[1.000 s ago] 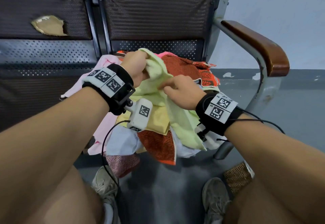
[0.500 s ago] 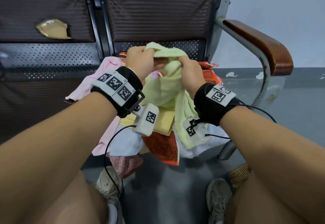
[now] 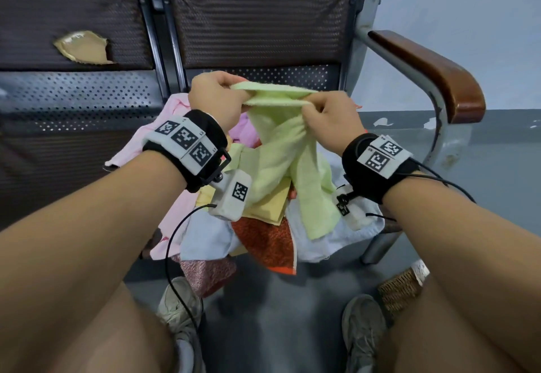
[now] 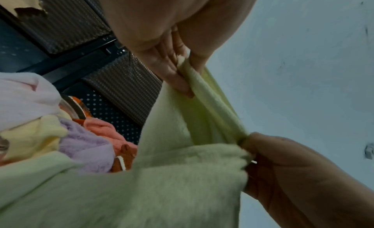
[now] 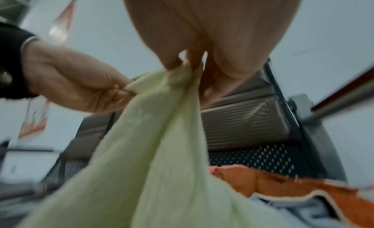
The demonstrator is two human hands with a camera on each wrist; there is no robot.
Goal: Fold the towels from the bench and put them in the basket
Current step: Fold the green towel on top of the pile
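Hands have drawn apart along the top hem of a light green towel (image 3: 288, 150), which half a second ago they held bunched together between them; a second ago the right one was still picking at it lower in the pile.

At about ten o'clock from the middle of the head view, the left hand (image 3: 218, 99) pinches one end of the hem, thumb and curled fingers (image 4: 176, 77) closed on the cloth. Between the hands the hem now runs nearly taut and level. At about two o'clock, the right hand (image 3: 328, 118) grips the other end, its fingers curled round a gathered bunch of fabric.

Below, the rest of the green towel hangs twisted, its lower end touching the heap of other towels (image 3: 263, 238) on the bench (image 3: 73, 100). The twist suggests it still needs shaking flat before a first fold.

At five o'clock, a woven basket (image 3: 401, 287) sits on the floor beside the person's right shoe, mostly hidden by the right leg. Its contents cannot be seen.
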